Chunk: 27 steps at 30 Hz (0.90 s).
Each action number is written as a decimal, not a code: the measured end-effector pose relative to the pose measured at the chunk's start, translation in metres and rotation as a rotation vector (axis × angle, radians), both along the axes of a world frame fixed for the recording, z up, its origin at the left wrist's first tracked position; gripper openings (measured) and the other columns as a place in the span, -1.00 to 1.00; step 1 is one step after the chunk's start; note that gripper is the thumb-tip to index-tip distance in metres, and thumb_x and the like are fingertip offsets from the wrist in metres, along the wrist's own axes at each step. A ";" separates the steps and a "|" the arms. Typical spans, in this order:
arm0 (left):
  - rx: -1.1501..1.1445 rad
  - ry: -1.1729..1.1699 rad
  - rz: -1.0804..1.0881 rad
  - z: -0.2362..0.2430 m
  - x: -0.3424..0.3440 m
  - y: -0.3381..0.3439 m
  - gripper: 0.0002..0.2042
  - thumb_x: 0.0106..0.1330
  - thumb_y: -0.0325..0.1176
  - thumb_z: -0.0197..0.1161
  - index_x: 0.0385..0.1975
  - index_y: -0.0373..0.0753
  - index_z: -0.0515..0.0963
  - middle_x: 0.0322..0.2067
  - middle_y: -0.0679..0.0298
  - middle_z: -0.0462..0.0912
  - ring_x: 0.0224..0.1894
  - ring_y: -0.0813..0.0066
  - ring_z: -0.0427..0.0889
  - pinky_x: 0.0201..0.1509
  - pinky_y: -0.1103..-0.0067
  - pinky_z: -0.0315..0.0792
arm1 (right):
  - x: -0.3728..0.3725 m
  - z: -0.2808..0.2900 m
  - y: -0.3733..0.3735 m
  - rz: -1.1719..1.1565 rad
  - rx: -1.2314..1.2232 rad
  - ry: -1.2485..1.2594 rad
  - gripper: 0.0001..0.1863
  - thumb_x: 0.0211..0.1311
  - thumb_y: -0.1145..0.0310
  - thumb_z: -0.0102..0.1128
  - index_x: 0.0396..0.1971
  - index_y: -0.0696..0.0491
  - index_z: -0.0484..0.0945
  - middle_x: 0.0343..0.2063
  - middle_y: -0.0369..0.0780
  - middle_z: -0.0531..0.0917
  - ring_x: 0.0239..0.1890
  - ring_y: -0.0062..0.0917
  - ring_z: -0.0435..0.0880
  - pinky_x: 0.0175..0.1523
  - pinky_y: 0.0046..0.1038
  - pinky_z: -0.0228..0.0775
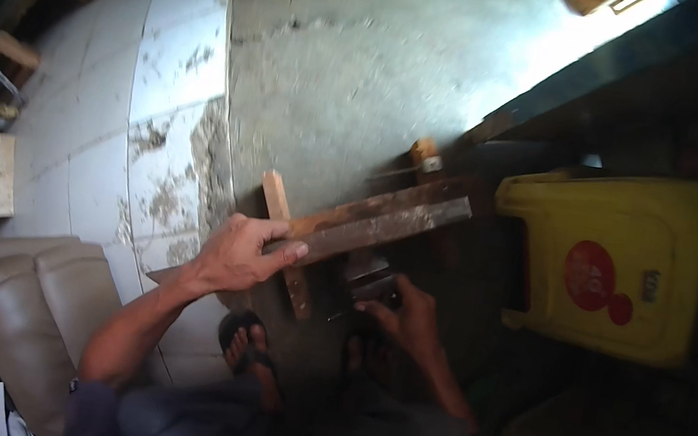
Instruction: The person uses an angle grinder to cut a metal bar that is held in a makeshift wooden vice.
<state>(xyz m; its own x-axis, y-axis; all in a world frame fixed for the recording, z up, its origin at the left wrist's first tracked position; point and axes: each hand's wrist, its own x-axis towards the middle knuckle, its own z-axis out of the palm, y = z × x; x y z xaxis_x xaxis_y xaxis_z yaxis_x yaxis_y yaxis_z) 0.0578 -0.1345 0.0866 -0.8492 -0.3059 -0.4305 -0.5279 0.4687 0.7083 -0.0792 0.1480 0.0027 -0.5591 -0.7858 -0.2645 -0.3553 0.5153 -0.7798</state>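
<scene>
My left hand (244, 251) presses down on a long weathered wooden plank (386, 220) that runs from lower left up to the right over the concrete floor. The plank lies across a shorter pale wooden block (277, 197). In the shadow just under the plank, my right hand (407, 313) grips a small dark tool (370, 284); what kind of tool I cannot tell. My sandalled foot (249, 345) rests on the floor below the left hand.
A yellow plastic container (609, 262) with a red round mark stands at the right. A beige cushioned seat (33, 285) is at the lower left. Tiled floor (108, 113) and scrap wood (8, 48) lie at the left. A dark beam (595, 70) crosses the upper right.
</scene>
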 end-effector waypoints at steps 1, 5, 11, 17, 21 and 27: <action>-0.049 0.058 -0.019 0.010 -0.002 0.007 -0.61 0.37 -0.02 0.28 -0.33 -0.32 0.65 -0.68 0.02 0.48 -0.64 0.32 0.50 -0.49 0.37 0.36 | -0.005 0.011 -0.003 0.067 0.020 0.116 -0.51 0.16 0.11 0.50 -0.05 0.14 0.60 -0.30 -0.03 0.74 -0.24 -0.30 0.78 -0.11 -0.30 0.56; -0.157 0.055 -0.059 0.023 0.006 0.029 -0.56 0.36 0.04 0.27 -0.41 -0.32 0.62 -0.69 -0.04 0.48 -0.57 -0.01 0.59 -0.45 0.26 0.38 | 0.007 0.028 0.010 -0.257 -0.147 0.068 -0.68 0.38 0.17 0.27 -0.15 0.16 0.62 -0.32 -0.09 0.72 -0.32 -0.31 0.73 -0.11 -0.34 0.53; -0.056 0.036 0.041 -0.018 0.051 0.068 -0.55 0.36 0.05 0.27 -0.38 -0.32 0.63 -0.67 -0.01 0.54 -0.55 0.02 0.65 -0.43 0.28 0.42 | 0.016 0.028 0.052 -0.676 -0.257 -0.351 -0.78 0.47 0.34 0.10 -0.16 0.16 0.65 -0.29 -0.17 0.72 -0.30 -0.45 0.70 -0.09 -0.45 0.51; -0.074 -0.001 0.137 -0.032 0.074 0.089 -0.58 0.38 0.00 0.28 -0.42 -0.33 0.59 -0.70 -0.01 0.52 -0.59 0.05 0.63 -0.46 0.30 0.42 | 0.030 0.021 0.020 -0.378 -0.512 -0.033 -0.81 0.41 0.46 0.15 -0.08 0.18 0.64 -0.26 -0.20 0.73 -0.20 -0.59 0.70 -0.05 -0.53 0.52; 0.007 -0.054 0.242 -0.029 0.071 0.094 -0.59 0.38 -0.03 0.28 -0.44 -0.33 0.58 -0.68 -0.01 0.52 -0.60 0.05 0.61 -0.48 0.31 0.39 | 0.028 0.023 -0.001 -0.442 -0.538 0.000 -0.80 0.30 0.50 0.26 -0.10 0.17 0.65 -0.26 -0.16 0.75 -0.18 -0.53 0.74 -0.08 -0.49 0.54; -0.021 -0.027 0.222 -0.039 0.075 0.089 -0.61 0.38 -0.04 0.30 -0.43 -0.31 0.58 -0.67 -0.02 0.53 -0.60 0.02 0.59 -0.49 0.29 0.37 | 0.022 0.016 -0.010 -0.484 -0.477 -0.038 -0.80 0.33 0.52 0.23 -0.08 0.19 0.65 -0.19 -0.18 0.75 -0.10 -0.57 0.71 0.00 -0.52 0.51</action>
<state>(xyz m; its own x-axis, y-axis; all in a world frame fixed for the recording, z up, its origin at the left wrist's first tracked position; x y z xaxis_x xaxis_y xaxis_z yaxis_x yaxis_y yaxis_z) 0.1325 -0.0457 0.0477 -0.7482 -0.4933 -0.4437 -0.6384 0.3534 0.6838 -0.0575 0.1377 0.0187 -0.8743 -0.4849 0.0226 -0.1391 0.2057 -0.9687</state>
